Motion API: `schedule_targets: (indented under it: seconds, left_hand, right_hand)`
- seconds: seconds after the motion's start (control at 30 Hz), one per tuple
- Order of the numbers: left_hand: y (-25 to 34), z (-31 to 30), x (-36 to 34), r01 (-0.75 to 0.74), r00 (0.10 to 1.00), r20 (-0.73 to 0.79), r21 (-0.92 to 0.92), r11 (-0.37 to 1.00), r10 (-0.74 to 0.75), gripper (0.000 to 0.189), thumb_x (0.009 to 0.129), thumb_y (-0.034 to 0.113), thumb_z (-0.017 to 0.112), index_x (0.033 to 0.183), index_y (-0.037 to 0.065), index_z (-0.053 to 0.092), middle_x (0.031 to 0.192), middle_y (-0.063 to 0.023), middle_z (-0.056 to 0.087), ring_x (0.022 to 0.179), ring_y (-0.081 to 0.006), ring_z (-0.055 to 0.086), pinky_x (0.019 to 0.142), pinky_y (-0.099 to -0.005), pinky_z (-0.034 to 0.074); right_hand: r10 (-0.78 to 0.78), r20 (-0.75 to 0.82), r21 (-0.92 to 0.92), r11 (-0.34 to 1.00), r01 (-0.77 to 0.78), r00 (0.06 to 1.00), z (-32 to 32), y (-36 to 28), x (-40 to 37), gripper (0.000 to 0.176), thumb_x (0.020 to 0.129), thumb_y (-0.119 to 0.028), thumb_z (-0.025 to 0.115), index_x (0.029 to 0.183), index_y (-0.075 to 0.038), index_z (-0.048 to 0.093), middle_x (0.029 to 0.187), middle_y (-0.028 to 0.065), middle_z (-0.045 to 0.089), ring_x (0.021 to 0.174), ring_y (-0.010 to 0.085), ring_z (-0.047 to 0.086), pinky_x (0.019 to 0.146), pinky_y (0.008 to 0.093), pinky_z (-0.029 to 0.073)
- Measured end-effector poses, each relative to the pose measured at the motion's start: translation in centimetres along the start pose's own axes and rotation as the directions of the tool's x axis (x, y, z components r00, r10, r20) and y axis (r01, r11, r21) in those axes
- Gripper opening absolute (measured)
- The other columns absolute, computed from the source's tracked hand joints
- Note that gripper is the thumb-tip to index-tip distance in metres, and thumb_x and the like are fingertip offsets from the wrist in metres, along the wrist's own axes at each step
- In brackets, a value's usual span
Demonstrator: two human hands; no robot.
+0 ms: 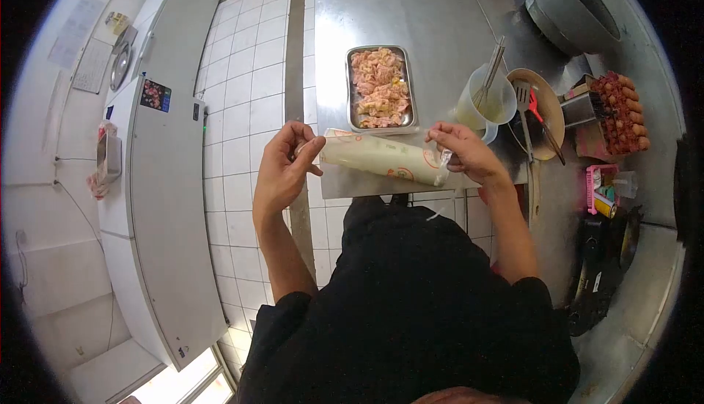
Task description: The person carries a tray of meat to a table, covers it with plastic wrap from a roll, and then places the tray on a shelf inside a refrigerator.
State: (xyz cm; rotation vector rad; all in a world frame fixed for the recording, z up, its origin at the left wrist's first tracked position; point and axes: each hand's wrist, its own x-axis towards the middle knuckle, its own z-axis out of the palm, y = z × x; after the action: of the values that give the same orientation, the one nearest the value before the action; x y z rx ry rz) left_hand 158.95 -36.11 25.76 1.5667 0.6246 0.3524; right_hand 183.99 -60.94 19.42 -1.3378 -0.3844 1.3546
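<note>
A pale, see-through roll of plastic wrap (381,156) with orange printed marks lies across the front edge of the steel table, between my two hands. My left hand (284,166) pinches the left end of the plastic with thumb and fingers. At the other end, my right hand (471,153) has its fingers closed on the clear plastic. Just beyond the roll sits a metal tray (413,103) holding pieces of raw marinated meat (379,81).
To the right stand a clear jug (469,107) with a whisk (493,67), a round pan (522,75) with spatulas, and stacked egg trays (612,114). A large grey pot (568,8) is at the back right. White chest freezers (169,206) line the left wall.
</note>
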Motion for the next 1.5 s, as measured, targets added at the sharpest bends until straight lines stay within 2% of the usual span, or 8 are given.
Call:
schedule_targets:
  seconds: [0.23, 0.3, 0.43, 0.47, 0.6, 0.83, 1.33, 1.5]
  left_hand:
    - [4.2, -0.6, -1.0, -0.036, 0.999, -0.006, 0.132, 0.991, 0.037, 0.017, 0.1, 0.017, 0.07, 0.097, 0.003, 0.061, 0.074, 0.0037, 0.053, 0.066, -0.0034, 0.049, 0.053, -0.0216, 0.044]
    - [5.2, -0.2, -1.1, -0.039, 0.999, 0.024, 0.181, 0.983, 0.035, 0.018, 0.099, 0.017, 0.071, 0.095, 0.003, 0.061, 0.073, 0.0037, 0.053, 0.065, -0.0031, 0.048, 0.053, -0.021, 0.041]
    - [7.1, -1.2, 0.9, -0.273, 0.955, -0.001, 0.394, 0.878, 0.297, 0.02, 0.098, 0.017, 0.073, 0.091, 0.002, 0.062, 0.07, 0.0034, 0.054, 0.062, -0.0025, 0.046, 0.056, -0.0201, 0.036]
    - [8.3, -1.3, 0.8, -0.197, 0.978, -0.009, 0.315, 0.928, 0.21, 0.02, 0.097, 0.017, 0.074, 0.091, 0.002, 0.064, 0.071, 0.0027, 0.056, 0.062, -0.003, 0.046, 0.053, -0.0195, 0.037]
    - [10.6, -2.3, 0.9, -0.3, 0.948, -0.005, 0.309, 0.902, 0.317, 0.017, 0.096, 0.017, 0.076, 0.094, 0.003, 0.067, 0.072, 0.0027, 0.057, 0.065, -0.003, 0.05, 0.05, -0.0193, 0.041]
    - [12.6, -0.9, 2.1, -0.366, 0.912, -0.082, 0.276, 0.889, 0.401, 0.014, 0.1, 0.015, 0.071, 0.099, 0.004, 0.063, 0.077, 0.0041, 0.053, 0.072, -0.0026, 0.053, 0.071, -0.0268, 0.063]
    - [19.4, -2.5, 1.3, -0.598, 0.76, -0.143, 0.23, 0.768, 0.634, 0.014, 0.095, 0.008, 0.076, 0.103, 0.001, 0.068, 0.077, 0.0008, 0.059, 0.073, -0.0018, 0.058, 0.064, -0.0217, 0.064]
    - [20.9, -2.5, 2.4, -0.71, 0.638, -0.139, 0.276, 0.648, 0.758, 0.014, 0.094, 0.009, 0.076, 0.104, 0.003, 0.07, 0.081, -0.0002, 0.061, 0.067, -0.0023, 0.059, 0.058, -0.0227, 0.064]
  right_hand:
    - [-0.113, -0.081, -0.226, 0.97, 0.093, 0.99, 1.6, -4.1, -2.3, 0.022, 0.107, -0.03, 0.059, 0.104, -0.009, 0.065, 0.072, -0.0088, 0.051, 0.055, 0.0001, 0.038, 0.047, 0.0193, 0.029]
    - [-0.308, -0.067, -0.393, 0.882, 0.259, 0.949, 1.6, -3.3, -1.3, 0.024, 0.106, -0.029, 0.06, 0.103, -0.006, 0.066, 0.078, -0.0053, 0.056, 0.064, 0.0031, 0.045, 0.056, 0.0207, 0.036]
    - [-0.35, -0.149, -0.552, 0.805, 0.216, 0.925, 2.2, -5.9, -4.6, 0.025, 0.105, -0.028, 0.061, 0.102, -0.004, 0.067, 0.082, -0.0024, 0.059, 0.072, 0.0052, 0.049, 0.062, 0.0224, 0.039]
    - [-0.349, -0.099, -0.574, 0.785, 0.233, 0.932, 2.6, -6.4, -5.2, 0.024, 0.105, -0.028, 0.061, 0.102, -0.005, 0.067, 0.082, -0.0025, 0.059, 0.071, 0.005, 0.048, 0.061, 0.0226, 0.038]
    - [-0.425, -0.044, -0.655, 0.696, 0.295, 0.904, 1.6, -10.4, -4.6, 0.025, 0.105, -0.029, 0.061, 0.102, -0.005, 0.068, 0.079, -0.0039, 0.054, 0.069, 0.0046, 0.044, 0.06, 0.0236, 0.036]
    - [-0.419, -0.1, -0.661, 0.706, 0.255, 0.903, 2.6, -13.3, -5.0, 0.028, 0.106, -0.03, 0.058, 0.104, -0.004, 0.069, 0.08, -0.0035, 0.054, 0.07, 0.0059, 0.042, 0.064, 0.0248, 0.037]
    - [-0.643, -0.008, -0.7, 0.551, 0.455, 0.766, 5.7, -19.3, -8.2, 0.025, 0.106, -0.026, 0.06, 0.104, -0.003, 0.068, 0.073, -0.007, 0.053, 0.062, 0.0004, 0.039, 0.054, 0.0208, 0.03]
    - [-0.674, -0.071, -0.64, 0.597, 0.484, 0.736, 6.3, -20.6, -7.4, 0.024, 0.106, -0.028, 0.06, 0.105, -0.005, 0.067, 0.071, -0.0091, 0.051, 0.058, -0.0013, 0.036, 0.05, 0.0198, 0.025]
